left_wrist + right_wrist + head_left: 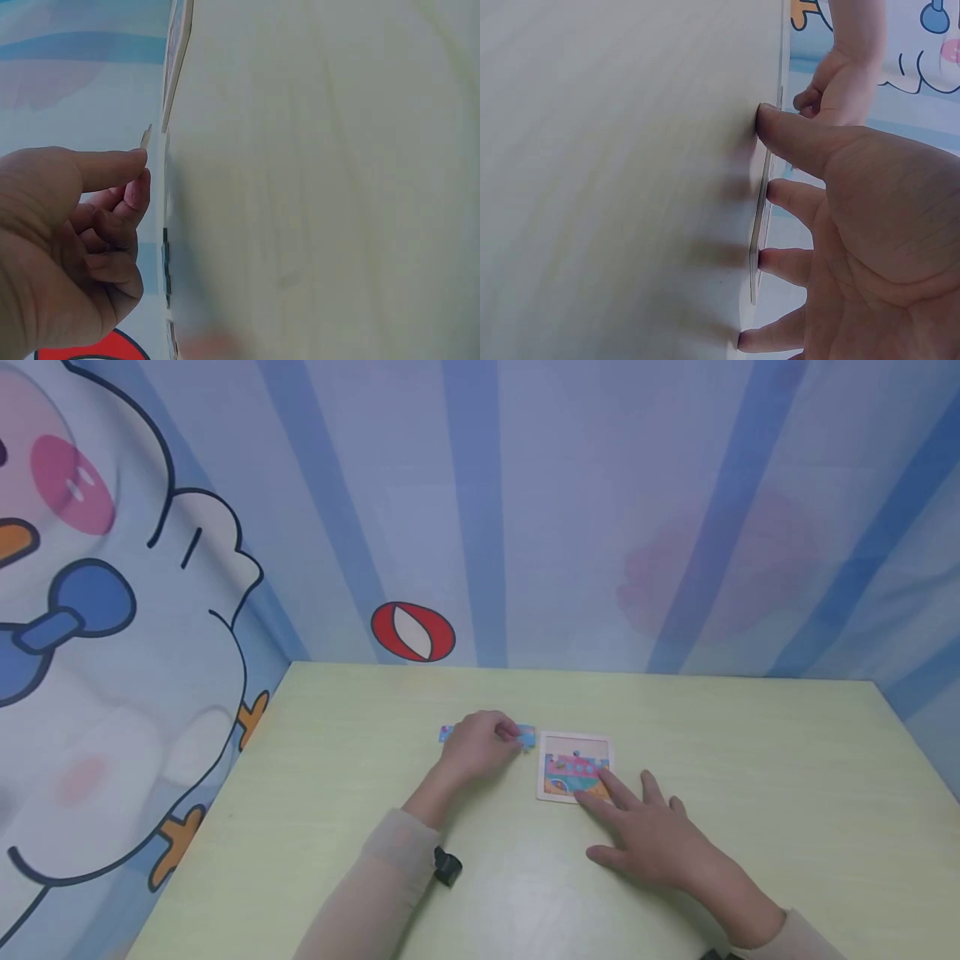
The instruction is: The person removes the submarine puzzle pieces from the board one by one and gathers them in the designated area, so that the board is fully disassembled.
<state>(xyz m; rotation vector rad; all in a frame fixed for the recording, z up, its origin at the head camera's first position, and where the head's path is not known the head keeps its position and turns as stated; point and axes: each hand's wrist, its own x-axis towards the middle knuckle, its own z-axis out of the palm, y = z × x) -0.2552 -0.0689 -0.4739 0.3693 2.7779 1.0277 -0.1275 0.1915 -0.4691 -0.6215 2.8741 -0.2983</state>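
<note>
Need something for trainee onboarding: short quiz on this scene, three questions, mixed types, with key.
1. Open: what does the left hand pinch between thumb and fingers?
2. True or false: in the head view, the framed puzzle lies to the left of the left hand.
3. Multiple choice: fingertips of the right hand
A) grip the left wrist
B) touch the framed puzzle
C) are curled into a fist

Key:
1. A thin piece, seen nearly edge-on in the left wrist view.
2. False; it lies to the right.
3. B.
</note>
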